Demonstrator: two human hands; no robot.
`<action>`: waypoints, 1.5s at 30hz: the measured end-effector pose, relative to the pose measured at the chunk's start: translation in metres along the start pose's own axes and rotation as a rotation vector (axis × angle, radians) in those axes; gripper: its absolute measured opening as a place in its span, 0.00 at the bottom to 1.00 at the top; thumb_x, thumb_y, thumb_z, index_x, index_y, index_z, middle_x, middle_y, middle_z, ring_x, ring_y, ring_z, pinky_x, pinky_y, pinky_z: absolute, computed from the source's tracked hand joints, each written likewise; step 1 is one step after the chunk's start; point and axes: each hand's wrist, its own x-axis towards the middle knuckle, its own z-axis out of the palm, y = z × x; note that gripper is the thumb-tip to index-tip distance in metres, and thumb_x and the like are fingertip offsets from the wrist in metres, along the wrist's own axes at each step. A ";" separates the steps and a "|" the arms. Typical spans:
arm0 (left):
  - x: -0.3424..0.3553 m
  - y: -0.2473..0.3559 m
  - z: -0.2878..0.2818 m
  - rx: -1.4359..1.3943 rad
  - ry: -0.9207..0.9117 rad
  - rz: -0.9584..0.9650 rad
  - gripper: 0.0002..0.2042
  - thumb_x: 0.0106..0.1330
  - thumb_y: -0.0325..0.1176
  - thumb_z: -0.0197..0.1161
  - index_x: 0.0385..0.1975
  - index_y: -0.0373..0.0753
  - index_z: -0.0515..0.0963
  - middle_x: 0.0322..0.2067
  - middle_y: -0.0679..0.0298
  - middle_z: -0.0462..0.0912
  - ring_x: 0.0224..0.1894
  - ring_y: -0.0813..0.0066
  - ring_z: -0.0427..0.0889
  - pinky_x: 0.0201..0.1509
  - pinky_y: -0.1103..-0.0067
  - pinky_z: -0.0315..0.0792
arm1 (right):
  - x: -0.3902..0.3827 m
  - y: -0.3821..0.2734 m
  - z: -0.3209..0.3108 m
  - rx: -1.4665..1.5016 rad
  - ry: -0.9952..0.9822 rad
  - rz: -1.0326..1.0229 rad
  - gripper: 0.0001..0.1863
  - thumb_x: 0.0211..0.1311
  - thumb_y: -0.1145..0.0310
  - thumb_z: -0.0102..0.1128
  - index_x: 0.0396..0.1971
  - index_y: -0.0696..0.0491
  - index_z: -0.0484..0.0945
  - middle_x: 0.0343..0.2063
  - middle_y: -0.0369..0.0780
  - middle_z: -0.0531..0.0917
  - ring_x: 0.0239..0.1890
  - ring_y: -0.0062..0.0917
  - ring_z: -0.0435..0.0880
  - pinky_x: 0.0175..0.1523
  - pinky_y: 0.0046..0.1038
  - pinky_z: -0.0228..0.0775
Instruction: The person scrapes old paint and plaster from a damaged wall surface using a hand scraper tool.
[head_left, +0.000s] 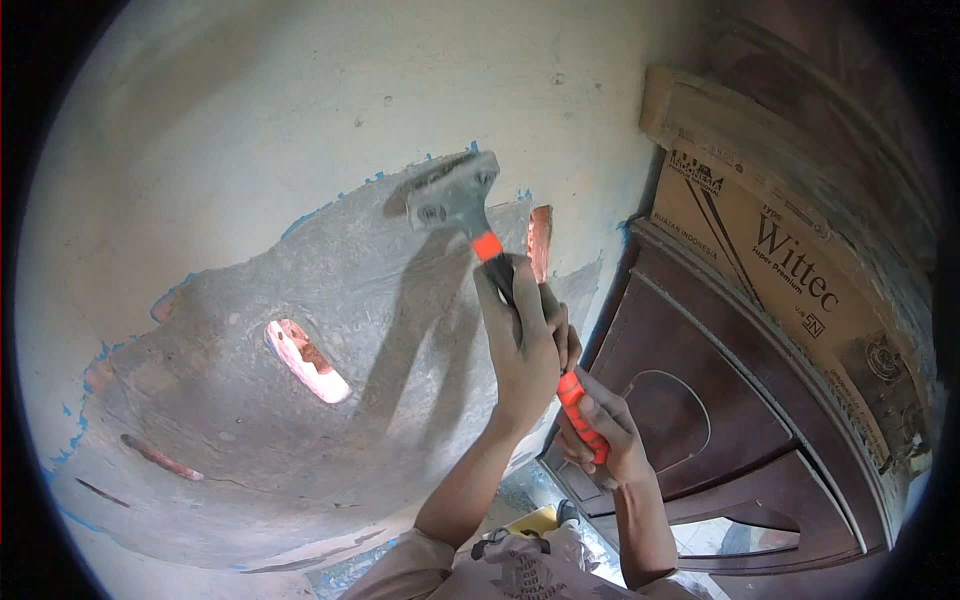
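Grasping is done w/ both hands on one scraper [488, 248], held aslant near the centre of the view, its wide grey head [452, 194] pointed approx. toward 12 o'clock. The black upper part of the shaft is wrapped by the L hand [522, 342], just below centre, grip clenched; the red-orange lower handle [583, 416] is enclosed by the R hand [610, 428], betw. 4 and 5 o'clock, grip likewise clenched. The head is set over the upper edge of a bare grey patch [300, 285] on the pale wall [280, 120] — whether the blade touches can't be told. Blue paint bits [305, 220] are seen along that edge, e.g. at 10 o'clock. Reddish oblong marks are exposed: one [305, 362] betw. 8 and 9 o'clock, another [540, 245] betw. 1 and 2, near the shaft. A shadow [405, 340] is cast on the patch. A dark brown door [690, 415] is placed at 4 o'clock — printed cardboard [745, 235] is seen above it, approx. 3 o'clock.
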 end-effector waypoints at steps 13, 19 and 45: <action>0.000 -0.007 -0.011 -0.033 -0.046 -0.031 0.09 0.82 0.40 0.45 0.45 0.42 0.57 0.18 0.70 0.62 0.10 0.86 0.58 0.11 0.83 0.60 | -0.005 0.009 0.000 0.066 0.033 0.027 0.28 0.77 0.52 0.53 0.65 0.58 0.67 0.12 0.35 0.65 0.09 0.15 0.58 0.17 0.19 0.52; -0.006 -0.022 -0.017 -0.015 -0.019 -0.082 0.10 0.82 0.42 0.46 0.44 0.42 0.59 0.19 0.71 0.62 0.11 0.86 0.59 0.13 0.84 0.60 | -0.003 0.020 -0.006 0.021 0.041 0.004 0.31 0.76 0.49 0.52 0.65 0.60 0.67 0.12 0.33 0.65 0.11 0.15 0.61 0.18 0.19 0.54; -0.029 -0.063 -0.033 0.037 0.203 -0.066 0.18 0.84 0.48 0.42 0.54 0.38 0.67 0.19 0.74 0.58 0.14 0.89 0.54 0.14 0.87 0.50 | -0.006 0.076 -0.035 -0.699 0.217 -0.334 0.24 0.75 0.67 0.56 0.66 0.62 0.72 0.15 0.30 0.70 0.19 0.09 0.66 0.26 0.19 0.58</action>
